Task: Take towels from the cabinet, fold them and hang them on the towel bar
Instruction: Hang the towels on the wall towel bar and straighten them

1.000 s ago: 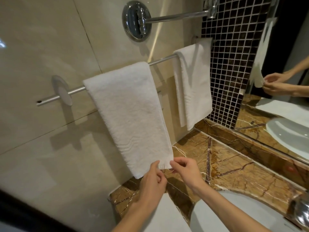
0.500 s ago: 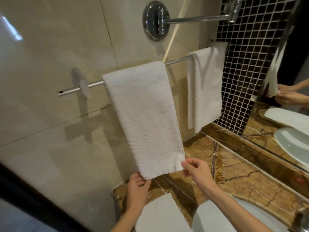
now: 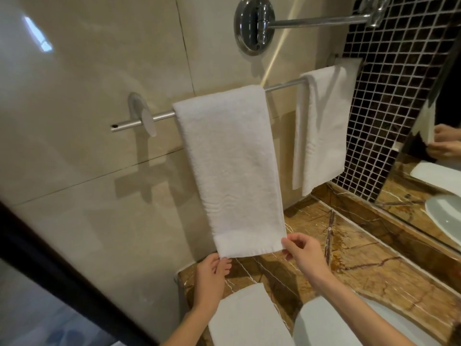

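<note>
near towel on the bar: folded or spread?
Folded. The near towel hangs over the towel bar as a narrow strip, with layered edges visible along its right side.

Head view, down onto towel bar

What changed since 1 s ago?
The left hand slid left along the near towel's bottom hem, from beside the right hand to its lower left corner, which it now holds. The right hand still pinches the lower right corner. The near towel stays on the towel bar; far towel and folded towel unchanged.
</note>
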Demonstrator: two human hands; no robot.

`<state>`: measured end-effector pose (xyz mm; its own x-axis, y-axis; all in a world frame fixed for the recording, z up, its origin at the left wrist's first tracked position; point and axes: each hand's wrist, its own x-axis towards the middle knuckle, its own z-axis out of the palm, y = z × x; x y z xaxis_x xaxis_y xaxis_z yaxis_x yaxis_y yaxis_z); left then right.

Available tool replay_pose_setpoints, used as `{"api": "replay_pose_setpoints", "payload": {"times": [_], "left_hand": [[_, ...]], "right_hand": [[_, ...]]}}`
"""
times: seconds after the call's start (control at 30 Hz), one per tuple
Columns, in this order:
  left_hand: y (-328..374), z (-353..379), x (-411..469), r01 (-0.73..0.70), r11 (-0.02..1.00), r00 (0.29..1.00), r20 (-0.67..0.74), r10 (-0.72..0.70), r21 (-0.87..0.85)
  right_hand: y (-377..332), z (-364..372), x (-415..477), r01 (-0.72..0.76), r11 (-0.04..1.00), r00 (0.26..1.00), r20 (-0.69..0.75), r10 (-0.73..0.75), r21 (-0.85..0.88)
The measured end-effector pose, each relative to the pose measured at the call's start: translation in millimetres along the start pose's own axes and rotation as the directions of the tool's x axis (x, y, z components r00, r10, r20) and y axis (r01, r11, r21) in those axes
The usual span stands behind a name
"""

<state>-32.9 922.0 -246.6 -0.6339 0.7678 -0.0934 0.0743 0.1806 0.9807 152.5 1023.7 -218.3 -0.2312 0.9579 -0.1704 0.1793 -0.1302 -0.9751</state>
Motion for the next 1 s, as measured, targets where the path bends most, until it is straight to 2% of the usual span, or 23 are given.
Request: {"api": "replay_pose_setpoints", "payload": {"times": [0.3,0.5,0.87,1.0], "left_hand": [[12,-7,2,0.074,0.977,0.997,0.051,-0.065,-0.198],[13,-11,10,0.08,0.985,0.996,-0.021,-0.084,-0.152],[10,-12,7,0.09,0.996,0.996,0.019,-0.089,-0.024],[10,-11,7,0.079,0.997,0.995,0.053,-0.079,0.005]], "right_hand": [[3,5,-1,0.017,0.998,0.999,-0.039,-0.02,-0.06],[-1,5,-3,0.012,0.998,1.0,-0.021,-0.013,-0.062],[-5,10,-5,0.001,0.992,0.997,-0.081,-0.011,-0.124],[-11,13,-5,0.013,0.989,0.998,-0.058,-0.021,-0.149]]}}
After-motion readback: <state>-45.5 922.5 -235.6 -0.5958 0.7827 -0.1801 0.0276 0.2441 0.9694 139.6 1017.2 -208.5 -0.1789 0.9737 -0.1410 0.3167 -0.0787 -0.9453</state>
